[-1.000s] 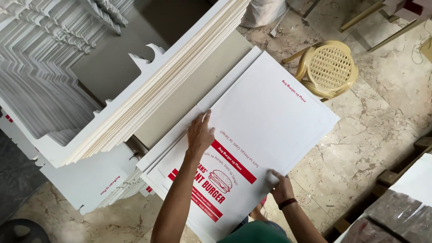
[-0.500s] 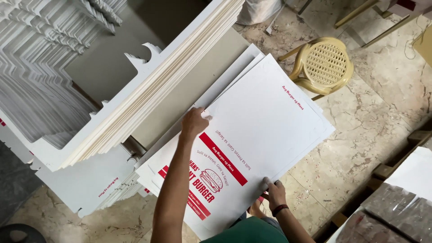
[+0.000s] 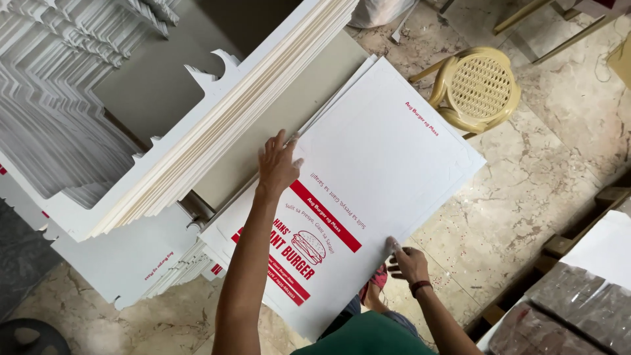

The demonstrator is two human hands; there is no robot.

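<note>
A large white cardboard sheet (image 3: 388,164) with red print and a burger drawing lies on top of a low pile of like sheets. My left hand (image 3: 277,165) rests flat on the sheet's left edge, fingers spread, beside a tall slanted stack of cream die-cut boards (image 3: 217,131). My right hand (image 3: 407,261) pinches the sheet's near edge between fingers and thumb; a dark band is on that wrist.
More white die-cut sheets (image 3: 59,112) fan out at the far left. A yellow plastic wicker stool (image 3: 476,89) stands on the marble floor (image 3: 526,197) beyond the sheet. Wrapped brown bundles (image 3: 565,315) and a wooden pallet edge sit at the lower right.
My left hand has slid up along the sheet's left edge. My right hand keeps its hold on the near edge, and the sheet has shifted slightly.
</note>
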